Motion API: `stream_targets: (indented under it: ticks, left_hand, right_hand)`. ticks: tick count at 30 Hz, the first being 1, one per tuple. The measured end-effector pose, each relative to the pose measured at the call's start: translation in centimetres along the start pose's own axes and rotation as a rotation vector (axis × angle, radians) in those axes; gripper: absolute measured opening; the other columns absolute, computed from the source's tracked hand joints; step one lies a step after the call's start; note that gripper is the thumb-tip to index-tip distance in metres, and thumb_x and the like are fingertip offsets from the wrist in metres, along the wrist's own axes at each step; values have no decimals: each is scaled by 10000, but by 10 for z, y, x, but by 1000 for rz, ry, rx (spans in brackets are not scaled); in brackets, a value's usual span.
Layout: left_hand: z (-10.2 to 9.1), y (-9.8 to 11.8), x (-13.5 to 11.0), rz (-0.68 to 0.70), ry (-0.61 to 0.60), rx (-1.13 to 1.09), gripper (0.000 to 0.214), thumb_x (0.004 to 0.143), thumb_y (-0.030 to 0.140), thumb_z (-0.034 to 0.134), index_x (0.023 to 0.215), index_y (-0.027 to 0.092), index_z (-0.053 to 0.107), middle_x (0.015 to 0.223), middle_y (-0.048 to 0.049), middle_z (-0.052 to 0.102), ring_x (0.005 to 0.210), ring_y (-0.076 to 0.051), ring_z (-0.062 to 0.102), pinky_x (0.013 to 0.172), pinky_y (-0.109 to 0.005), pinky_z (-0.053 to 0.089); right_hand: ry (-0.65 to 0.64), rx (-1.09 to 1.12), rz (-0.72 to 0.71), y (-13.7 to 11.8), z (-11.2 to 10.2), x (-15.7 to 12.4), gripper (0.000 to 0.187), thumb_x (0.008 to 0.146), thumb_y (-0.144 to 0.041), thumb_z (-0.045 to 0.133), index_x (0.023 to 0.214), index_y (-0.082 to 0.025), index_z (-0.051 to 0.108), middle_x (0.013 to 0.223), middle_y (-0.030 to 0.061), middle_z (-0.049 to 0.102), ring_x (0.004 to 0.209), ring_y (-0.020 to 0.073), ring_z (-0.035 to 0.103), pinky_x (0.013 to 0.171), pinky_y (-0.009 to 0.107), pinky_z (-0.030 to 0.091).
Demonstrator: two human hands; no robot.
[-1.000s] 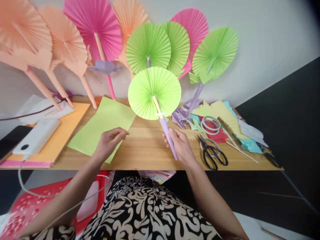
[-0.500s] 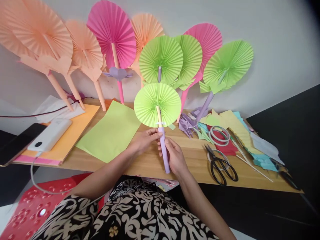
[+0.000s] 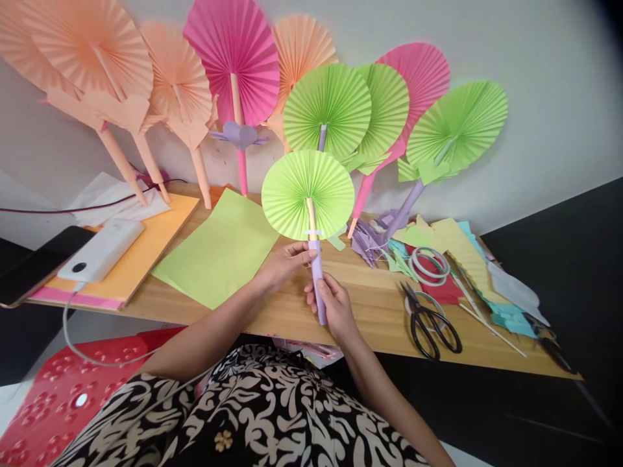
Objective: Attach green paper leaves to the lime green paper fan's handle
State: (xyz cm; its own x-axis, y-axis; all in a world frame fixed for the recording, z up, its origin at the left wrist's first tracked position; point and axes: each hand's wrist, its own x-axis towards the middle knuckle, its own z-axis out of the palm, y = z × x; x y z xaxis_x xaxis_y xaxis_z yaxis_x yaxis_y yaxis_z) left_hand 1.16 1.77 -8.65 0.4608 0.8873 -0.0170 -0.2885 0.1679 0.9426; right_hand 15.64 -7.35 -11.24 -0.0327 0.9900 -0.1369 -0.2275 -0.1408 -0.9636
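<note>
A light green pleated paper fan [image 3: 307, 185] stands upright before me, on a stick whose upper part is pale yellow and lower part purple. A small white band crosses the stick where the two colours meet. My left hand [image 3: 285, 263] pinches the top of the purple handle with thumb and fingers. Lower down, my right hand [image 3: 335, 305] is closed around the same handle, its thumb along the front. Under my left forearm lies part of a sheet of light green paper [image 3: 219, 250].
Several finished-looking fans, orange, pink [image 3: 232, 58] and green [image 3: 327, 107], lean against the wall. Black scissors [image 3: 431, 324], tape rolls [image 3: 429, 266] and paper scraps [image 3: 452, 240] lie right on the wooden table [image 3: 370, 318]. A white power bank [image 3: 102, 253] and phone [image 3: 46, 259] are left.
My right hand has slid slightly down the handle, nearer its lower end. The fan stays held in both hands. The whole view has shifted slightly.
</note>
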Motion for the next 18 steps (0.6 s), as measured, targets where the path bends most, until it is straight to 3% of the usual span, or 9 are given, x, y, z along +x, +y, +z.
stream_targets:
  ticks: [7, 14, 18]
  left_hand:
    - [-1, -4, 0, 3, -45, -32, 415, 735, 490, 851, 968, 158, 769, 821, -19, 692, 733, -122, 576, 773, -288, 450]
    - [7, -3, -8, -87, -216, 34, 523, 810, 573, 759, 1107, 144, 752, 776, -44, 708, 587, -108, 541, 664, -294, 446]
    - [3, -2, -3, 99, -26, 60, 463, 763, 549, 806, 1019, 169, 741, 950, -55, 731, 761, -136, 615, 776, -290, 480]
  right_hand:
    - [-1, -26, -86, 3, 1, -1, 344, 919, -553, 637, 990, -220, 681, 705, -17, 634, 499, 77, 481, 420, 200, 333]
    - [-1, -28, -123, 5, 2, 0, 400, 943, -585, 585, 887, -201, 682, 701, -2, 629, 508, 78, 505, 432, 200, 343]
    - [36, -11, -153, 5, 1, 1, 351, 929, -554, 623, 1002, -219, 695, 762, -3, 656, 523, 76, 503, 455, 204, 372]
